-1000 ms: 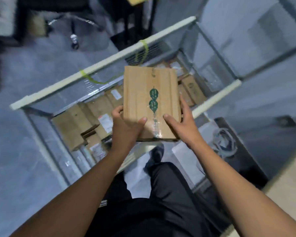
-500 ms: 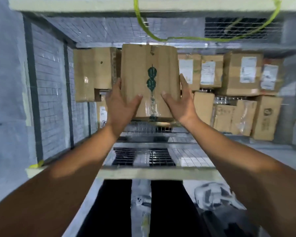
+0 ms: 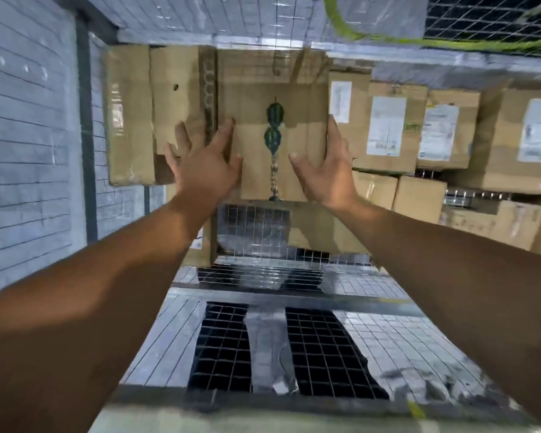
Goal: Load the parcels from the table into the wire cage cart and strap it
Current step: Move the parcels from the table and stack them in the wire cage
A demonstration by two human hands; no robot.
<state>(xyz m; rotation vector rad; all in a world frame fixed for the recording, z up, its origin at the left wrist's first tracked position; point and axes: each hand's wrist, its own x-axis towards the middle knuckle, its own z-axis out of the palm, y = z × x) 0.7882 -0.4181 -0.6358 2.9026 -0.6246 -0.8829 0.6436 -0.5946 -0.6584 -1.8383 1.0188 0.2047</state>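
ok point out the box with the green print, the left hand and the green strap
box with the green print (image 3: pixel 274 120): head view, on the print mid-face
left hand (image 3: pixel 204 165): head view, back of the hand
green strap (image 3: pixel 339 21): head view, curved stretch by the top edge

Both arms are reaching into the wire cage cart (image 3: pixel 28 157); the left hand (image 3: pixel 202 171) is spreading its fingers wide at the left edge of a cardboard box (image 3: pixel 300 98) with a green print, thumb lying on its front; the right hand (image 3: pixel 327 175) is laying straight fingers along the box's right side. The box is sitting among other parcels; a tall box (image 3: pixel 128 120) is standing just beside it on the left, labelled boxes (image 3: pixel 388 126) are stacking up on the right; a green strap (image 3: pixel 388 41) is hanging across the far mesh.
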